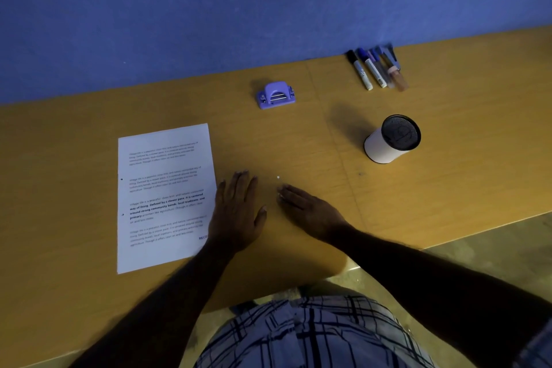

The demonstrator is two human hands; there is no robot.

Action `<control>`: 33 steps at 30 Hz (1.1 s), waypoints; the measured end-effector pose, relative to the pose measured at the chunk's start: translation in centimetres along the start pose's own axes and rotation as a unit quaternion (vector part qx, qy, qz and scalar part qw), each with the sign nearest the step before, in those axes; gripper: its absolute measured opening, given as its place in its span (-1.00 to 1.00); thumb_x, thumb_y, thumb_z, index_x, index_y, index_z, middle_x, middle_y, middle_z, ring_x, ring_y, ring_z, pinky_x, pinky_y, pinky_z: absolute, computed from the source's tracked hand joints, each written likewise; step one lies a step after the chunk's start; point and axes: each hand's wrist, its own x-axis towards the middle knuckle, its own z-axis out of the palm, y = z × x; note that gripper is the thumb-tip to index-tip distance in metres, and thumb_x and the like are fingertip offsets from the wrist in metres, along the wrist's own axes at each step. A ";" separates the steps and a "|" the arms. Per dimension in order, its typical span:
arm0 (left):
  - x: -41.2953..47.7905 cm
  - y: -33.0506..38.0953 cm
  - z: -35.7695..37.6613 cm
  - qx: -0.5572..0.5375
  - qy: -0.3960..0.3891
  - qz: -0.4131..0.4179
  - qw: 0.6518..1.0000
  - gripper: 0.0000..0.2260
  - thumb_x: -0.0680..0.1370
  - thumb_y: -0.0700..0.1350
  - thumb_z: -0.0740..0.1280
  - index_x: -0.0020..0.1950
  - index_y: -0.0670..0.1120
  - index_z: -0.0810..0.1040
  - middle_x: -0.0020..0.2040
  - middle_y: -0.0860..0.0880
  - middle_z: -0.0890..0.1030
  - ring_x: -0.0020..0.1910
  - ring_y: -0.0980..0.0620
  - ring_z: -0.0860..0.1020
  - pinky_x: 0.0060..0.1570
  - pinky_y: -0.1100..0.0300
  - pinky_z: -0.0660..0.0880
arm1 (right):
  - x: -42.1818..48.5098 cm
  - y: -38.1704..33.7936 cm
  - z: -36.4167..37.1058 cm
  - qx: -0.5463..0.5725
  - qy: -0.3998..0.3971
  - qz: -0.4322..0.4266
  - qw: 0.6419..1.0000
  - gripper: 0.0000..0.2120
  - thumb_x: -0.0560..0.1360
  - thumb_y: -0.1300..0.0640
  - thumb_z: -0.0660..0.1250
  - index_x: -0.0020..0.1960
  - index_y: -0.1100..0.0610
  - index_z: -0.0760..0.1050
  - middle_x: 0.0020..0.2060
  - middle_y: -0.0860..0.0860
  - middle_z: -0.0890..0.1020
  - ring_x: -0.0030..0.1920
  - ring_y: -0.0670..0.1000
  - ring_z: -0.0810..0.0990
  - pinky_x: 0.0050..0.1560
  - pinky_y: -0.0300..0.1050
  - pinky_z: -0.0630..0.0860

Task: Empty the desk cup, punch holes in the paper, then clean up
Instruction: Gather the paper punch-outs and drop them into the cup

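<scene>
A printed sheet of paper (164, 194) lies flat on the desk at the left, with two punched holes near its left edge. Behind it stands a purple hole punch (275, 95). The white desk cup (391, 139) with a dark mesh inside stands upright at the right with nothing in it. Markers and pens (376, 69) lie in a row near the wall. My left hand (237, 212) rests flat on the desk beside the paper's right edge, fingers apart. My right hand (307, 209) lies flat close by, its fingertips next to small white paper dots (278, 177).
The wooden desk (448, 143) runs along a blue wall (209, 9). Its front edge is curved in front of me, with floor beyond at the right. My lap in checked cloth (313, 334) is below the desk edge.
</scene>
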 end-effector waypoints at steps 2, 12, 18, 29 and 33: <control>0.1 0.0 -0.2 -0.005 0.000 0.000 1.000 -0.41 0.54 0.14 0.16 0.48 -0.17 0.31 0.49 -0.22 0.33 0.49 -0.23 0.26 0.44 -0.21 0.19 | -0.2 0.4 0.1 0.019 -0.021 0.015 0.999 -0.46 0.63 0.19 0.18 0.57 0.09 0.11 0.58 0.02 0.08 0.55 -0.04 -0.01 0.41 -0.14 -0.01; -0.1 0.1 -0.6 -0.015 0.015 0.001 1.000 -0.49 0.55 0.14 0.16 0.37 -0.15 0.44 0.40 -0.23 0.43 0.41 -0.24 0.37 0.37 -0.20 0.29 | 1.3 0.2 -2.2 -0.052 0.088 -0.098 0.990 -0.66 0.39 0.34 0.48 0.16 0.28 0.60 0.15 0.19 0.64 0.09 0.20 0.63 -0.12 0.00 0.66; -0.3 -0.1 -0.4 -0.016 0.025 -0.001 1.000 -0.49 0.54 0.16 0.12 0.32 -0.15 0.48 0.32 -0.22 0.49 0.33 -0.23 0.44 0.30 -0.18 0.35 | 2.6 0.3 -2.3 -0.069 0.101 -0.107 0.987 -0.78 0.47 0.28 0.37 0.10 0.26 0.62 0.10 0.17 0.63 0.04 0.17 0.61 -0.13 -0.04 0.62; 0.5 0.4 -0.9 -0.024 0.014 0.003 1.000 -0.50 0.55 0.14 0.16 0.35 -0.15 0.46 0.36 -0.21 0.47 0.37 -0.22 0.41 0.35 -0.19 0.33 | 3.9 0.4 -3.4 0.357 0.153 0.180 0.904 -0.86 0.47 0.39 0.36 -0.08 0.25 0.67 -0.12 0.08 0.71 -0.10 -0.05 0.66 -0.05 -0.19 0.56; 1.3 1.1 -1.0 -0.029 0.003 0.023 0.999 -0.51 0.55 0.12 0.21 0.39 -0.14 0.42 0.39 -0.19 0.43 0.40 -0.20 0.37 0.38 -0.15 0.32 | 3.4 0.6 -3.6 0.615 0.165 0.341 0.691 -0.83 0.46 0.35 0.41 0.04 0.23 0.65 -0.09 0.04 0.70 -0.05 -0.01 0.66 -0.02 -0.23 0.59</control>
